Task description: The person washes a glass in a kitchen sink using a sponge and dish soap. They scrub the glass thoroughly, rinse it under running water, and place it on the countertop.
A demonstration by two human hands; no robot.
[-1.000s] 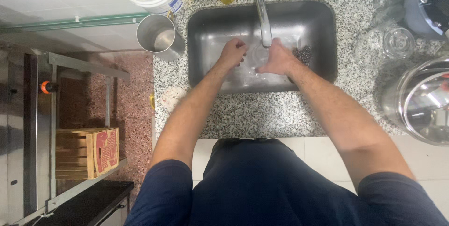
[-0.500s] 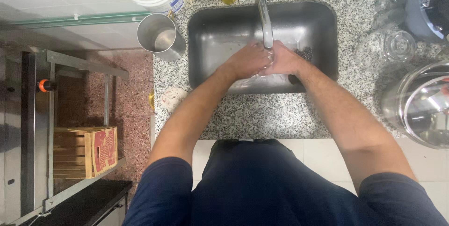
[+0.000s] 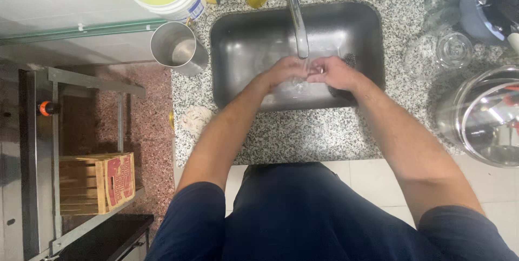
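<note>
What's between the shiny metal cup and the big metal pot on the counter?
In the head view, the steel sink lies between the metal cup and the pot, with the left hand and right hand together under the faucet.

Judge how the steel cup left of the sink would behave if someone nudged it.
The steel cup looks thin-walled and empty, so probably light. It stands upright, taller than wide, so a nudge might tip it. On its side it would likely roll across the granite counter.

The clasped hands [image 3: 309, 72] have eased slightly apart.
</note>
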